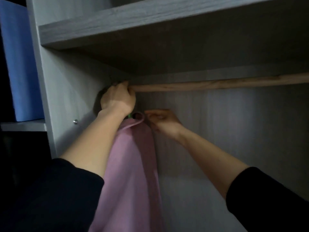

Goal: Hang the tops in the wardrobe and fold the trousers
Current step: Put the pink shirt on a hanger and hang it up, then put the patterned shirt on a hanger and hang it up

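I am hanging the top (132, 164); it droops just under the rail's (217, 84) left end, where my left hand (117, 97) is curled round the rail. My right hand (163, 122) is loose and empty below the rail. Next, I think, check that the hanger (129, 116) sits well, then let go.

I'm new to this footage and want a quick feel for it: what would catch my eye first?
A pink top hangs in the middle of the dim wardrobe, under a wooden rail. The left hand is curled at the rail's left end, right above the top, while the right hand reaches in beside its collar; what either grips is hidden.
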A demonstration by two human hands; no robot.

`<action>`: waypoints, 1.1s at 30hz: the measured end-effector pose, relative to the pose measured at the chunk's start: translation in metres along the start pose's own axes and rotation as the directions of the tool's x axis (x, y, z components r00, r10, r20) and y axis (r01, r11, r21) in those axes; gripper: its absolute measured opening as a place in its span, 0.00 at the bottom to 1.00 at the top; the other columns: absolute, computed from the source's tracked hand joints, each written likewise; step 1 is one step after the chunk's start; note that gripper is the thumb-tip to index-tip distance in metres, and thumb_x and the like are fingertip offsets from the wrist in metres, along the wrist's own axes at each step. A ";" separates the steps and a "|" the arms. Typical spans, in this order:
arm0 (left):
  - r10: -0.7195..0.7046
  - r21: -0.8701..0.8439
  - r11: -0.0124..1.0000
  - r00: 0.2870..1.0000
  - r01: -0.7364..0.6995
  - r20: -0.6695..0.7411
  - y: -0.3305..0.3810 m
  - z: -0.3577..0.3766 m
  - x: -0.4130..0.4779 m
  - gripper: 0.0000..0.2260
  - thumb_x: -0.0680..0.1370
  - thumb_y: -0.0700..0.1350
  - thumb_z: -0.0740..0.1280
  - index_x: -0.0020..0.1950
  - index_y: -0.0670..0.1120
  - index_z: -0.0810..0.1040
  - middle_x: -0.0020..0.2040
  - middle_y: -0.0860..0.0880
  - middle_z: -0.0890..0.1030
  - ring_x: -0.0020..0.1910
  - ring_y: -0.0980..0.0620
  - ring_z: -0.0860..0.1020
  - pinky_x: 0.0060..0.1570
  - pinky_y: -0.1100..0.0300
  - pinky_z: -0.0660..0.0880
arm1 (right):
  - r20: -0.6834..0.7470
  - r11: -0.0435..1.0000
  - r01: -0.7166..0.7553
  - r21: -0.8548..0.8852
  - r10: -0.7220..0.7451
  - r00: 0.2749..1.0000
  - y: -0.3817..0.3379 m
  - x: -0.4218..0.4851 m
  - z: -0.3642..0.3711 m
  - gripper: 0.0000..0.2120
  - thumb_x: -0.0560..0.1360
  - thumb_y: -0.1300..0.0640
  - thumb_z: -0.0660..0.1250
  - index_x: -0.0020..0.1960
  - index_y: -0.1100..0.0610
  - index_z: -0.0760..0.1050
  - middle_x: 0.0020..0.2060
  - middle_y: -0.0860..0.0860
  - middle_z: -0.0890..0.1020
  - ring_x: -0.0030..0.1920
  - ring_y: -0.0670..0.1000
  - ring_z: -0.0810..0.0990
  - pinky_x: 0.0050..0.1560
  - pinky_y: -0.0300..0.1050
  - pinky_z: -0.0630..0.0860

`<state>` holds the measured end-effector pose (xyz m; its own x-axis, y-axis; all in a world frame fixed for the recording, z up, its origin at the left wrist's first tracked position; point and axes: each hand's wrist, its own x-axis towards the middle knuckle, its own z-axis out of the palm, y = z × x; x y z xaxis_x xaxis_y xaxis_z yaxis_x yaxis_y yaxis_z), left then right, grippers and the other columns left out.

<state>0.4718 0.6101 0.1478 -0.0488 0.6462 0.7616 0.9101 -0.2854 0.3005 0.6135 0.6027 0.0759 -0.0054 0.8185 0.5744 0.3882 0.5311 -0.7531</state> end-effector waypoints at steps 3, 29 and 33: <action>0.076 -0.034 0.996 0.992 -0.080 -0.103 0.020 0.010 -0.015 0.20 0.80 0.46 0.57 0.72 0.46 0.67 0.71 0.40 0.68 0.72 0.41 0.62 0.70 0.49 0.61 | -0.099 0.998 -0.026 -0.064 0.019 0.995 0.001 -0.021 -0.052 0.13 0.77 0.68 0.62 0.59 0.63 0.79 0.42 0.50 0.79 0.31 0.36 0.76 0.32 0.25 0.70; 0.529 -0.258 0.730 0.763 -0.633 -0.372 0.347 0.092 -0.115 0.18 0.76 0.51 0.56 0.58 0.47 0.79 0.46 0.43 0.78 0.47 0.39 0.74 0.59 0.46 0.61 | -0.588 -0.128 -0.598 -0.791 -0.104 0.802 -0.031 -0.212 -0.374 0.18 0.74 0.58 0.65 0.62 0.61 0.70 0.57 0.59 0.76 0.57 0.61 0.77 0.43 0.50 0.73; 0.494 -0.249 0.737 0.753 -0.628 -0.434 0.352 0.101 -0.113 0.16 0.77 0.52 0.57 0.57 0.48 0.78 0.47 0.42 0.78 0.48 0.39 0.73 0.60 0.47 0.57 | -0.593 -0.319 -0.567 -0.759 -0.020 0.805 -0.027 -0.223 -0.392 0.13 0.78 0.62 0.61 0.62 0.60 0.72 0.58 0.58 0.76 0.58 0.58 0.74 0.42 0.50 0.72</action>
<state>0.8391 0.5079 0.1099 0.2347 0.0386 0.9713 0.5991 -0.7926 -0.1133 0.9660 0.3202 0.0936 0.5339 0.5184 0.6679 0.5788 -0.8000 0.1582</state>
